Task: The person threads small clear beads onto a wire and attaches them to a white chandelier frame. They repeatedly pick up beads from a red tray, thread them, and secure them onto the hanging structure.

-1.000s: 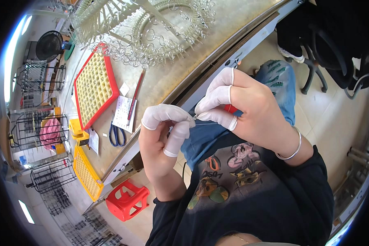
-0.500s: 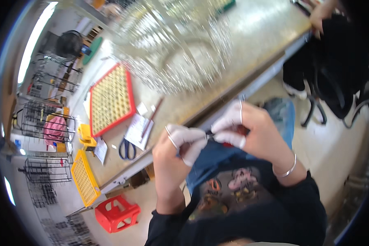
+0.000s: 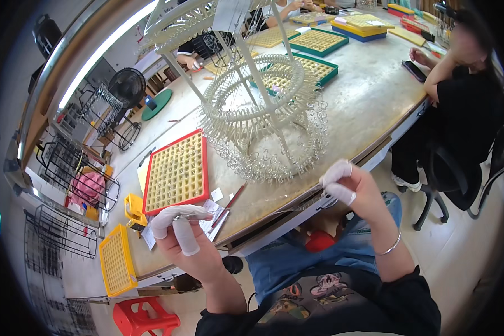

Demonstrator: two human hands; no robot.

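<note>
Left hand (image 3: 179, 235) raised below the red tray (image 3: 176, 172), fingertips pinched on something tiny; right hand (image 3: 350, 187) right of tray, fingertips pressed together near wire rack (image 3: 263, 120).

Lying flat on the table edge by the far-side seated person: a dark rectangular phone (image 3: 415, 70), its screen showing black. Resting just right of the red grid tray (image 3: 177, 172): small white paper labels (image 3: 214, 215), one a tiny square, overlapping slightly.
</note>
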